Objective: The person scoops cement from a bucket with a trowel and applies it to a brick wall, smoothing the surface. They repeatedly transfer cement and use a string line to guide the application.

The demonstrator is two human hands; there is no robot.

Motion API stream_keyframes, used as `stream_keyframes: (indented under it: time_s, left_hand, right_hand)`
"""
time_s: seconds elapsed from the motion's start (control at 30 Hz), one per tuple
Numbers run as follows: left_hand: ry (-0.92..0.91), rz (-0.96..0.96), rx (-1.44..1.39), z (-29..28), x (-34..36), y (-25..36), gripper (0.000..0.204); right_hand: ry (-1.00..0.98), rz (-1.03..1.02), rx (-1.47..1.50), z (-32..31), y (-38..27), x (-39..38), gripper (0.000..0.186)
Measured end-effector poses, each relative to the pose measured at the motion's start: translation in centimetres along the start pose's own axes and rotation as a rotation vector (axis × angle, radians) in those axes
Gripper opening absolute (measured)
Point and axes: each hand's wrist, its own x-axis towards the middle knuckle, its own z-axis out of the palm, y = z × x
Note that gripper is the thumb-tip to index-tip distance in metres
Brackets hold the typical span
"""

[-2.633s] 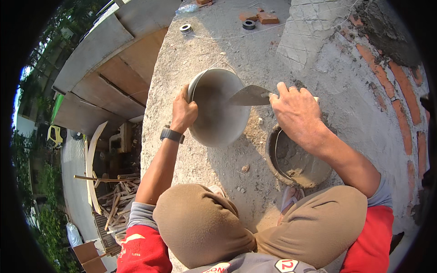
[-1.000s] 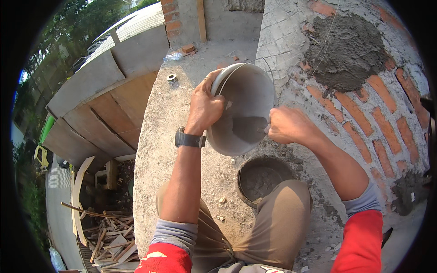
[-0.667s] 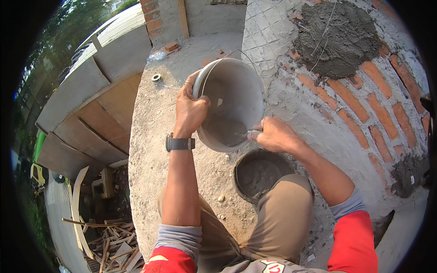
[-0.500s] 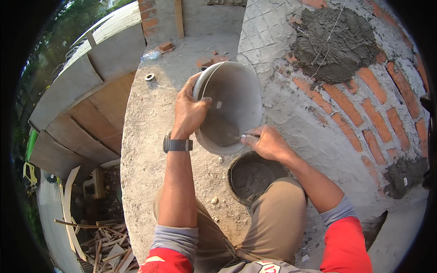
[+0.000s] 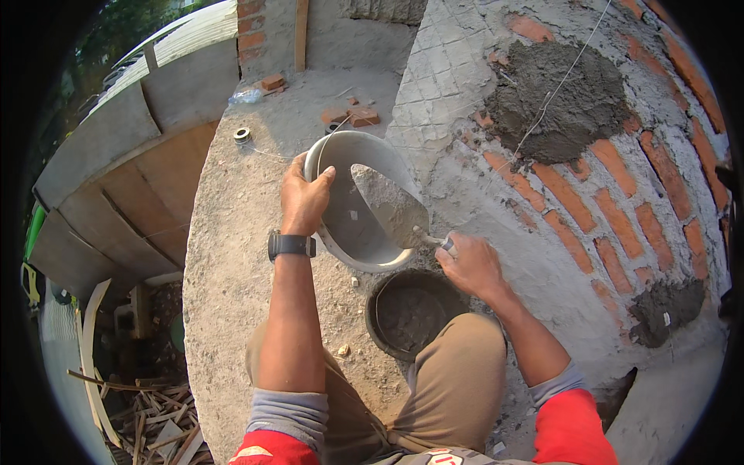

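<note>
My left hand (image 5: 304, 194) grips the left rim of a pale grey bucket (image 5: 362, 254), holding it tilted above the concrete surface. My right hand (image 5: 471, 265) is closed round the handle of a metal trowel (image 5: 387, 203), whose broad blade is inside the bucket and carries grey, dusty material. A darker round tub (image 5: 397, 322) with wet grey mortar sits below the bucket, close to my right knee, which hides part of it.
A brick wall (image 5: 624, 229) with wet mortar patches (image 5: 556, 105) and a string rises at right. Broken bricks (image 5: 363, 117), a wire spool (image 5: 242, 136) and a plastic bag (image 5: 245, 96) lie farther along the ledge (image 5: 221, 294). Beyond its left edge are boards (image 5: 159, 186) and scrap wood (image 5: 155, 426) below.
The trowel blade has come up inside the bucket, now showing material on it. The bucket sits a little lower in view, and my right hand has shifted down and right.
</note>
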Motion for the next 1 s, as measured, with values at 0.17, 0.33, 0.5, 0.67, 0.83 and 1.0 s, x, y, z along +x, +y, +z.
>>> stream_keyframes:
  time_s: [0.17,0.33,0.5,0.67,0.83,1.0]
  left_hand:
    - [0.063,-0.190,0.264,-1.5,2.3,-6.0,0.058]
    - [0.027,-0.376,0.552,-4.5,4.6,-14.6,0.058]
    - [-0.084,-0.664,0.888,-7.0,5.1,-21.4,0.047]
    - [0.494,-0.244,1.000,-1.4,3.7,-10.6,0.082]
    - [-0.301,0.434,-0.074,10.4,3.9,10.4,0.098]
    - [-0.645,0.567,0.238,18.2,4.1,19.9,0.064]
  right_hand:
    - [-0.012,0.023,0.060,-0.1,1.1,-0.4,0.035]
    - [-0.043,0.053,0.014,-1.9,2.7,-1.6,0.035]
    - [-0.103,0.124,-0.044,-5.9,6.7,-4.9,0.036]
    - [0.006,0.106,-0.099,-11.3,10.6,-9.1,0.034]
    - [0.107,0.150,-0.173,-16.4,11.8,-11.6,0.027]
    - [0.235,0.031,-0.277,-19.3,8.6,-12.4,0.022]
